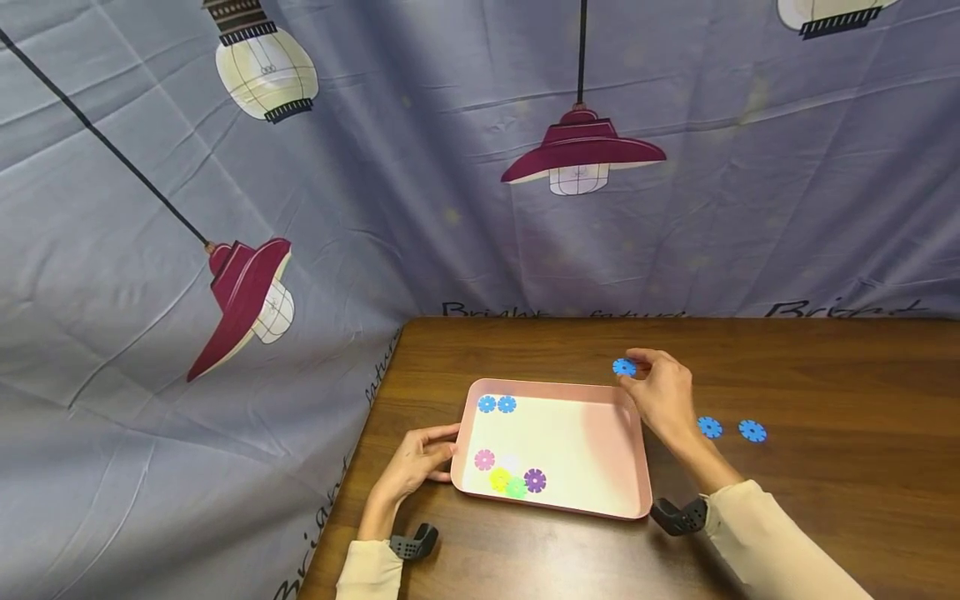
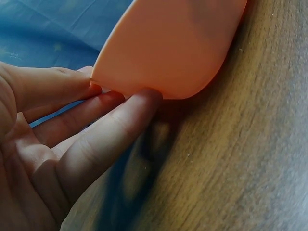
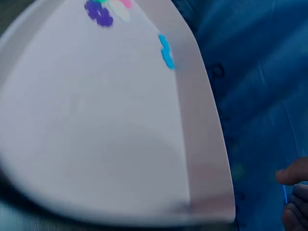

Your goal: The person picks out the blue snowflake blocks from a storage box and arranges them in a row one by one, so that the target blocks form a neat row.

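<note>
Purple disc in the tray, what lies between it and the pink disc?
In the head view, a faint white disc lies between the purple disc and the pink disc, with a yellow disc and green disc along the near side.

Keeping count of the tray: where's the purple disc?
In the head view, the purple disc lies in the tray near its lower edge, right of the green disc.

Head looking down, wrists close, tray (image 1: 577, 442) shared

Brown wooden table (image 1: 862, 500); behind it, blue-grey curtain (image 1: 420, 192) printed with maroon lamps (image 1: 582, 148) (black lettering (image 1: 491, 311) too)
</note>
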